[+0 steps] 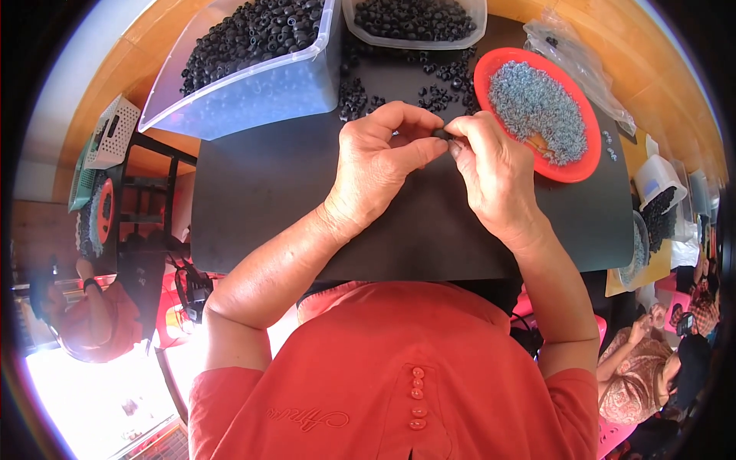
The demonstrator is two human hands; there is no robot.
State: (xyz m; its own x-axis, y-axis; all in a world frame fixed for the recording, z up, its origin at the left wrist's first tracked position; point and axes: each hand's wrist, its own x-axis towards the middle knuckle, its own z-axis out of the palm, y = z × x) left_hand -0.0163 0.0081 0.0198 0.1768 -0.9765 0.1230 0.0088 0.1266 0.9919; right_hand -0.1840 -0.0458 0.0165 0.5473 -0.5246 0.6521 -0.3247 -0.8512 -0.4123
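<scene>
Above the middle of the dark table, my two hands meet fingertip to fingertip. My left hand (376,157) is closed, with a small black cap-like piece (441,133) pinched between thumb and forefinger. Against that piece, my right hand (491,165) is closed too, its thumb and forefinger pressed together; anything between them is too small or hidden to make out. A red plate (576,170) heaped with small silvery-blue parts (537,107) lies just beyond my right hand. Loose black pieces (437,98) are scattered on the table past my fingers.
A large clear bin (264,96) full of black pieces stands at the far left. Behind my hands is a smaller clear tub (418,44) of black pieces. A plastic bag (575,65) lies beyond the plate. Other people sit at the left and right with more containers.
</scene>
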